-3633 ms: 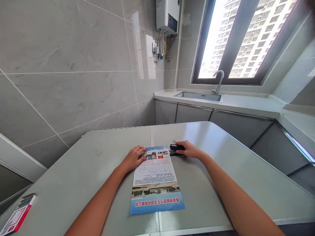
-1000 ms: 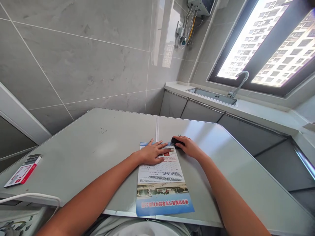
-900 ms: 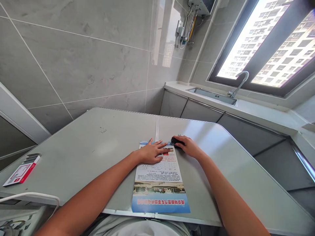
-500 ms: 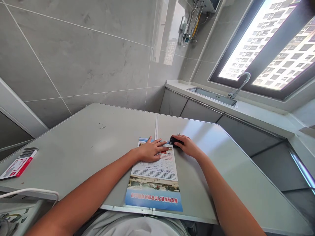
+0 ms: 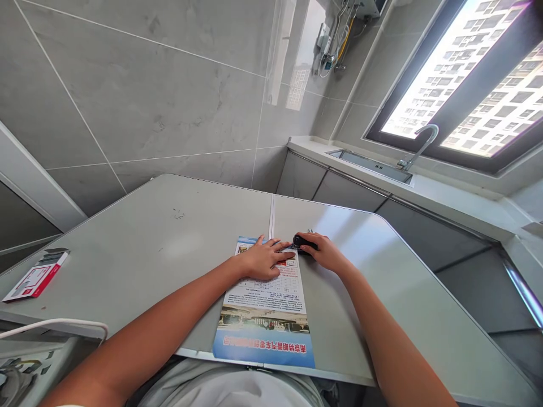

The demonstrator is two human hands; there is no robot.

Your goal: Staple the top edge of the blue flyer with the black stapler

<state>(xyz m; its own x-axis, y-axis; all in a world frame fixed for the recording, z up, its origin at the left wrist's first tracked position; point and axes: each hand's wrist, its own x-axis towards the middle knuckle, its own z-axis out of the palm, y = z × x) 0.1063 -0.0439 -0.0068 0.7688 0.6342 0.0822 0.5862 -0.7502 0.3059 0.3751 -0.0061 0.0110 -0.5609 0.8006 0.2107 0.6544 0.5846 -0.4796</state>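
A printed leaflet (image 5: pixel 263 319) with a blue band and a photo strip lies flat on the table in front of me, its lettering upside down to me. My left hand (image 5: pixel 265 260) rests on its upper part with fingers spread, pressing it to the tabletop. At the leaflet's upper right corner, a black stapler (image 5: pixel 302 243) stands on the table. My right hand (image 5: pixel 324 252) is closed around the stapler from the right side. The stapler's front end meets the leaflet's edge; whether paper lies between its jaws cannot be made out.
The pale table (image 5: pixel 127 271) has a seam down its middle. A red and white box (image 5: pixel 36 277) sits at the far left, above a white cable (image 5: pixel 55 322). Beyond the table are a counter with a sink (image 5: pixel 373 164), a faucet (image 5: pixel 419 148) and a tiled wall.
The view has shifted slightly. Both hands keep their places on the leaflet and the stapler; the left hand has barely moved.
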